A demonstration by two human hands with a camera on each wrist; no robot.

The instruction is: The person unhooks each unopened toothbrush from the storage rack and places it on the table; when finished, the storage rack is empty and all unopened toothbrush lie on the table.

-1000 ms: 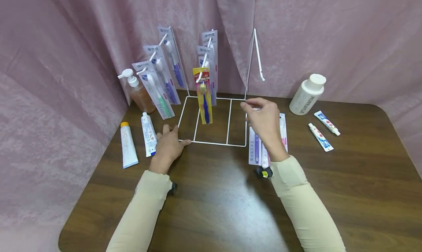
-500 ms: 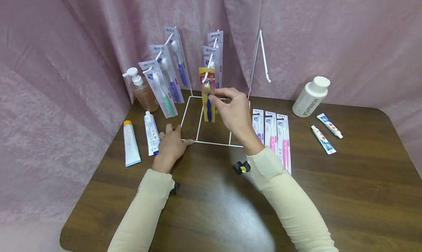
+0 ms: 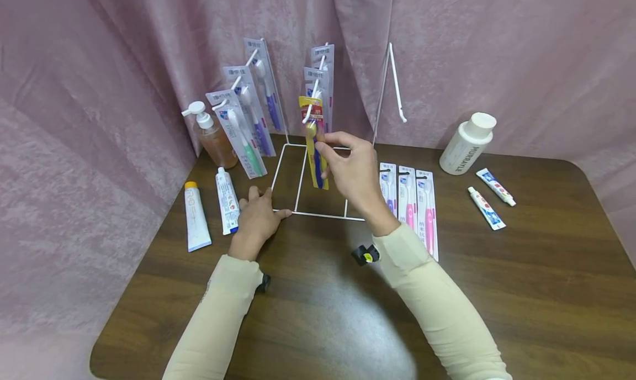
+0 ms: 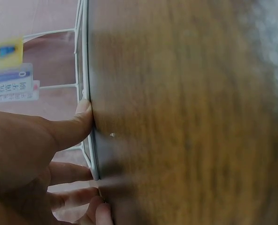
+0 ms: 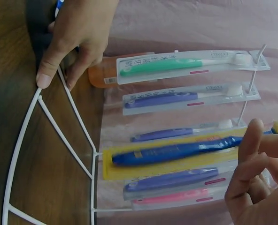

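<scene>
My right hand point(image 3: 350, 167) pinches the edge of a yellow packaged toothbrush point(image 3: 317, 158) with a blue handle. That pack hangs tilted from the front of the middle hook. In the right wrist view its blue handle point(image 5: 172, 152) lies across, near my curled fingers point(image 5: 251, 140). My left hand point(image 3: 258, 220) rests with spread fingers on the front left corner of a white wire rack point(image 3: 323, 216). Its thumb point(image 4: 75, 124) presses the front bar in the left wrist view. Behind the yellow pack hang white-backed toothbrush packs point(image 3: 325, 57).
Toothbrush packs hang on the left hook, the front one green point(image 3: 243, 140). The right hook point(image 3: 396, 82) is bare. Packaged toothbrushes point(image 3: 427, 211) lie right of the rack. Toothpaste tubes point(image 3: 197, 217), a pump bottle point(image 3: 216, 142) and a white bottle point(image 3: 467, 144) flank it.
My right hand has moved left from above the packs on the table to the yellow toothbrush pack. That pack's lower end has swung right. My left hand stays on the rack corner.
</scene>
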